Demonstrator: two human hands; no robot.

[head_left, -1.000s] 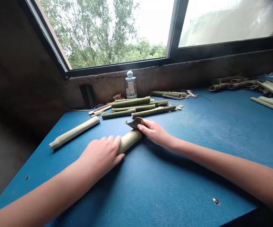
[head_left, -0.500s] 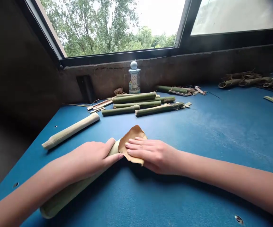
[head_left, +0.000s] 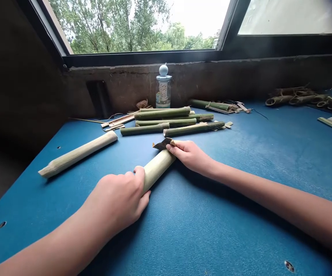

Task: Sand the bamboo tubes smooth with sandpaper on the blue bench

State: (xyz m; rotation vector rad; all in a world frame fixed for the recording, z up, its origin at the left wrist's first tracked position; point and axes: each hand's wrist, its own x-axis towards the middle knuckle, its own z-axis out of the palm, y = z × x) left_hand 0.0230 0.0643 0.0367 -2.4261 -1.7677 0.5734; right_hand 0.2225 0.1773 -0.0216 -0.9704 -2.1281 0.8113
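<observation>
A pale, peeled bamboo piece (head_left: 157,168) lies slanting over the blue table, its far end pointing up and right. My left hand (head_left: 122,195) is wrapped round its nearer part, which the hand and forearm hide. At the far end, my right hand (head_left: 187,153) pinches a sheet of sandpaper (head_left: 162,144) between thumb and fingers. The sheet is bent, with its dark side showing, and sits at the bamboo's far tip. Another peeled bamboo piece (head_left: 79,155) rests on the table to the left.
Several green bamboo sticks (head_left: 162,113) lie beyond my hands, with thin strips beside them. A clear bottle with a blue lid (head_left: 163,90) stands by the wall. More bamboo (head_left: 296,99) is piled at the far right of the blue table (head_left: 240,237).
My right hand and the sandpaper have moved up to the bamboo's far end, and the sheet has folded. More of the bamboo shows beyond my left hand, which still grips it.
</observation>
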